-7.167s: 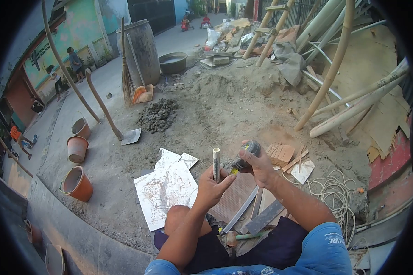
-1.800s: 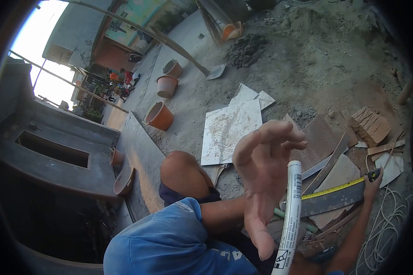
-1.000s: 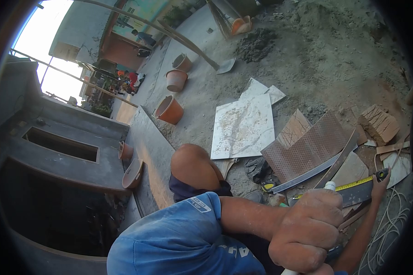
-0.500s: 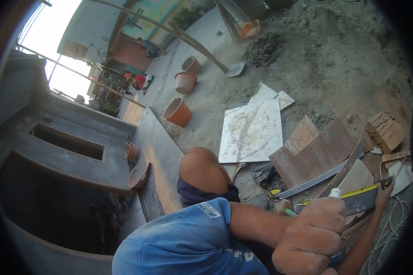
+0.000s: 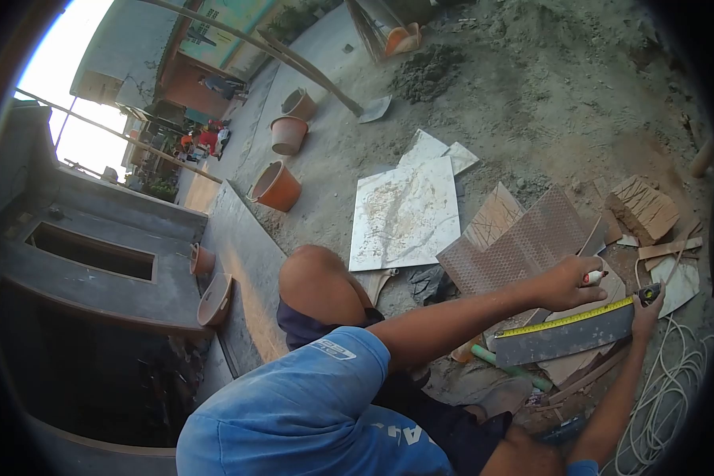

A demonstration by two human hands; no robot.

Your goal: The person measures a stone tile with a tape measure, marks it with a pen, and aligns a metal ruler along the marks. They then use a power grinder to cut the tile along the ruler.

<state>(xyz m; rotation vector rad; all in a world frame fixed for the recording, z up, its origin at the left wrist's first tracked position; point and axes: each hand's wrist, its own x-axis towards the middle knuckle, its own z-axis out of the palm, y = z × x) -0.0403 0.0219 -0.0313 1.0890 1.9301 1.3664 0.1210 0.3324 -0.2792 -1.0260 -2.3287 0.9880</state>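
Note:
My left hand [image 5: 645,316] grips the black and yellow tape measure [image 5: 649,294] at the right end of a long dark grey tile strip [image 5: 563,336]. The yellow blade [image 5: 567,317] is drawn out along the strip's upper edge. Above the blade, my right hand [image 5: 567,284] holds a white marker [image 5: 595,277] between its fingers, a reddish part showing near one end. A green tube-like piece [image 5: 484,354] lies by the strip's left end. Beneath the strip are brownish tile pieces [image 5: 583,366], partly covered.
A brown textured tile [image 5: 523,242], white tiles [image 5: 408,214] and a broken tan block [image 5: 644,208] lie on sandy ground. Loose pale cable [image 5: 662,397] coils at lower right. Orange buckets [image 5: 278,187], a shovel [image 5: 375,109] and a dark opening [image 5: 79,357] are farther off. People [image 5: 208,141] are in the distance.
My right hand has moved from close to the camera down over the tile strip, with the marker. The tape measure stays in my left hand. The view has shifted, moving the surroundings leftward.

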